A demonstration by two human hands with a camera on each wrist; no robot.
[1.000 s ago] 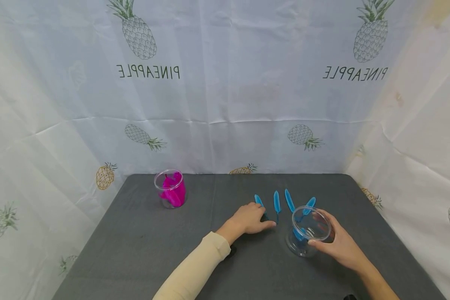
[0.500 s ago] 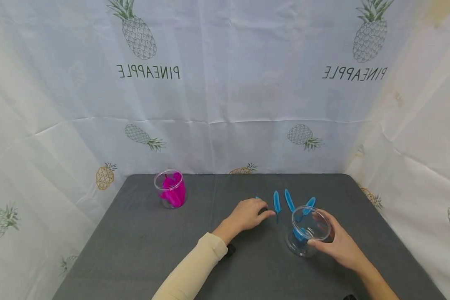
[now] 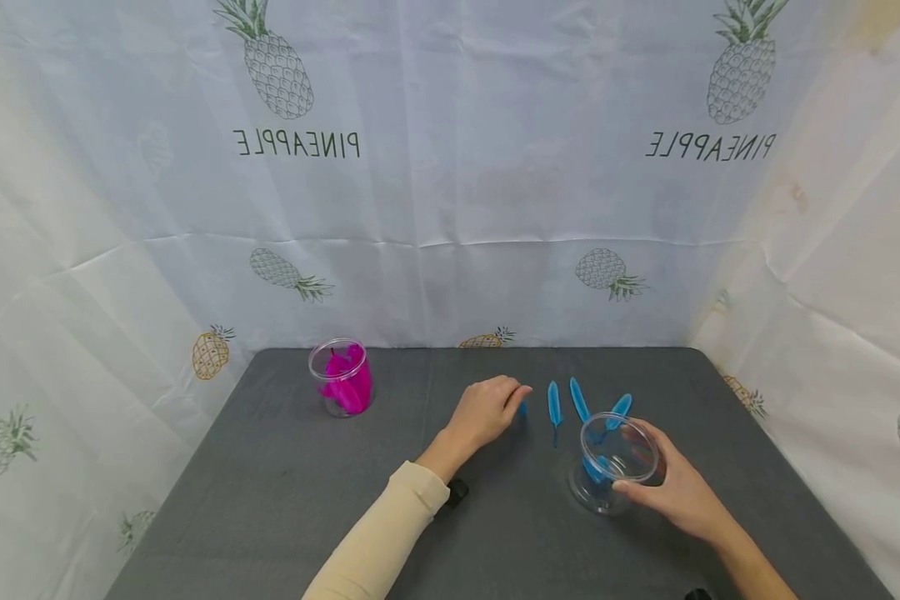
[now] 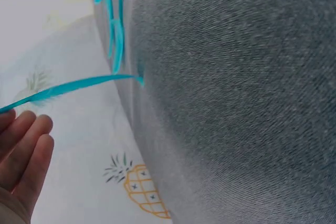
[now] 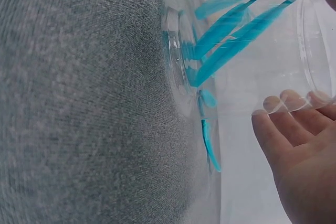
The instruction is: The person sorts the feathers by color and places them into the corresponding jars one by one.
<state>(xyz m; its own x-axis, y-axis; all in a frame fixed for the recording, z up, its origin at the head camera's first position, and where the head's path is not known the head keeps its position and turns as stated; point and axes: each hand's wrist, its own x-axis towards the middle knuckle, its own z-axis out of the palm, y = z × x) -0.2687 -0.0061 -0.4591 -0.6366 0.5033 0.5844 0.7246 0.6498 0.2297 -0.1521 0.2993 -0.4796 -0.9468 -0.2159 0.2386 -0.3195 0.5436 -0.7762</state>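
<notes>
My left hand (image 3: 483,410) pinches a blue feather (image 4: 79,84) by one end. The feather slants down from the fingertips, and its far end is at the dark tabletop; in the head view the hand hides most of it. With curled fingers and thumb, my right hand (image 3: 677,487) grips a clear plastic jar (image 3: 598,503) near its rim. Blue feathers (image 5: 231,40) show at the jar's bottom and lean against its wall. Between the hands, farther back, lie more blue feathers (image 3: 554,403), one partly behind the jar.
A second clear jar (image 3: 333,408) holding bright pink feathers (image 3: 350,385) stands at the table's back left. White pineapple-printed cloth (image 3: 450,192) hangs behind and along both sides of the dark table (image 3: 285,500).
My left hand has taken hold of the leftmost blue feather, lifted it and drawn back slightly left. The right hand and its jar have barely moved.
</notes>
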